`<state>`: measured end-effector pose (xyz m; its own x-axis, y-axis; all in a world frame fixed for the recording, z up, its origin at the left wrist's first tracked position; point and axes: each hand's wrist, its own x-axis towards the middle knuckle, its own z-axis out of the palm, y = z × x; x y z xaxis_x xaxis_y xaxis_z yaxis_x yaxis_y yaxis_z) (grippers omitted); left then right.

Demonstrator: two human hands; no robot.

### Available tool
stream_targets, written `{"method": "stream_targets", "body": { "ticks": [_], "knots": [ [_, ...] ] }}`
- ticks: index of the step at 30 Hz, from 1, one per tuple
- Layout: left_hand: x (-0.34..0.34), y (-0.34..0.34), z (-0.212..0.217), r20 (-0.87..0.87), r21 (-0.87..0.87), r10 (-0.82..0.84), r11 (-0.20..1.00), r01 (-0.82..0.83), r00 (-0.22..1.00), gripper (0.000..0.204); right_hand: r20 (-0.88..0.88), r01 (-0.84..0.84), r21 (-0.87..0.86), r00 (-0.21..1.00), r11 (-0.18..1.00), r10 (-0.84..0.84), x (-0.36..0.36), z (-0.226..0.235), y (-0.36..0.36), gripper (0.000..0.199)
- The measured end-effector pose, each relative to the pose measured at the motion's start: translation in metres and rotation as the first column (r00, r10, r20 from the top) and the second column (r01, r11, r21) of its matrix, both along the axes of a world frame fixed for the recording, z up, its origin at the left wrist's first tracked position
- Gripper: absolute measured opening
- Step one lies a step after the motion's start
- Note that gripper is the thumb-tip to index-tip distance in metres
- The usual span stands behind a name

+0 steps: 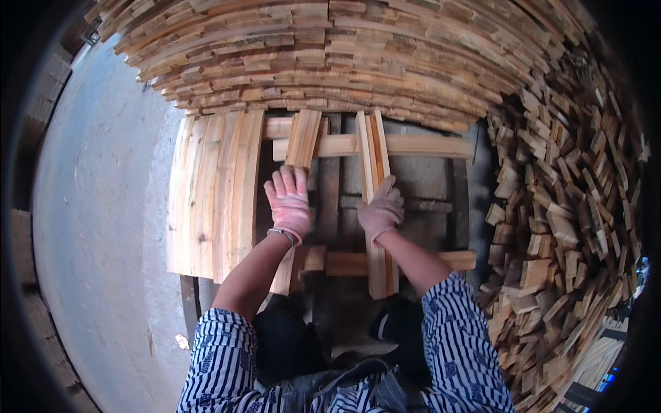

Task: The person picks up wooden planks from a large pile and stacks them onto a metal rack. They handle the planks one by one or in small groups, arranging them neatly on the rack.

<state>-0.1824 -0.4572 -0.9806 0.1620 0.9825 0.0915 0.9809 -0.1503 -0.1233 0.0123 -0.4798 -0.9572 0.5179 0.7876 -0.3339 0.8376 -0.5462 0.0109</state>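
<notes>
My left hand point(289, 203), in a pinkish work glove, lies with its fingers stretched out over a pair of wooden slats point(303, 141). The slats run away from me beneath the palm. To the right, my gloved right hand point(382, 210) is closed at the edge of another small bundle of long slats point(372, 151); some of its fingers are hidden. Both bundles rest across crosswise boards, a far one point(427, 145) and a near one point(348, 264). Left of my hands, several planks point(213, 193) lie side by side in a row.
A high stack of boards point(330, 62) closes off the far side. On the right rises a loose heap of short wood pieces point(551, 227). Grey concrete floor point(103, 206) stretches along the left. Dark bars point(460, 199) show under the boards.
</notes>
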Motion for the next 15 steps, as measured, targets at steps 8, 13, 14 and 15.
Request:
{"method": "stream_targets", "body": {
  "ticks": [8,13,14,15],
  "knots": [
    [-0.031,0.013,0.011,0.133,-0.127,0.276,0.957,-0.26,0.952,0.113,-0.023,-0.022,0.066,0.999,0.998,0.024,0.012,-0.013,-0.005,0.11],
    [-0.052,0.023,-0.004,0.17,-0.18,0.412,0.906,-0.382,0.895,0.103,-0.032,-0.04,0.091,0.999,0.995,0.043,0.012,-0.011,-0.001,0.113],
    [-0.051,0.025,-0.005,0.192,-0.21,0.45,0.887,-0.411,0.872,0.103,-0.049,-0.015,0.05,0.999,0.999,0.018,0.01,-0.009,-0.001,0.112],
    [-0.051,0.023,-0.005,0.183,-0.255,0.452,0.88,-0.401,0.873,0.102,-0.065,0.007,0.011,0.998,1.0,-0.006,0.007,-0.007,-0.006,0.111]
  ]
}}
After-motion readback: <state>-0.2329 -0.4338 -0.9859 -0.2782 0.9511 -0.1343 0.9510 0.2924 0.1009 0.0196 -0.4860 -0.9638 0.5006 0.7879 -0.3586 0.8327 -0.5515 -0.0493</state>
